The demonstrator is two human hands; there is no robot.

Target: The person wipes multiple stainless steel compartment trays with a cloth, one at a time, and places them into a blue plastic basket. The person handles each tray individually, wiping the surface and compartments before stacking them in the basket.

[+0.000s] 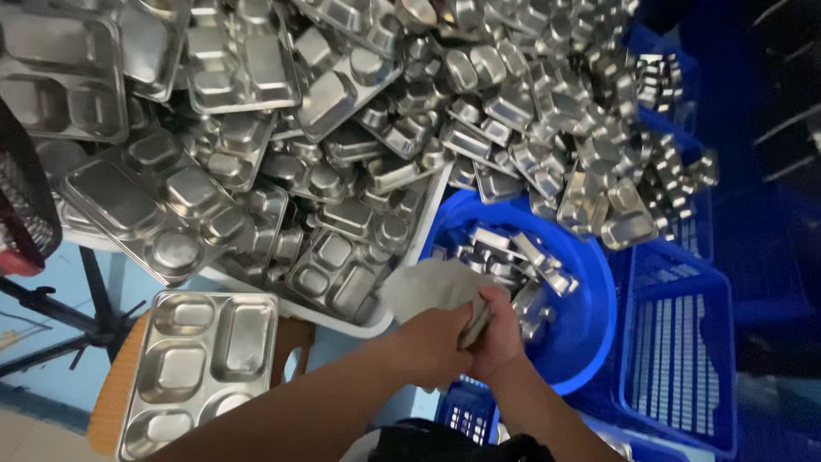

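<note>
Heaped steel compartment trays (342,111) fill the upper view, spilling toward a round blue tub (590,316) that holds more trays. Blue slatted crates (684,359) stand at the right. Both my forearms reach up from the bottom edge and meet over the tub's near rim. My left hand (432,342) and right hand (500,334) press together, fingers curled closed around a crumpled grey cloth (432,287) that bulges above them. One stacked tray (201,359) rests on a wooden stool (111,393) at lower left.
</note>
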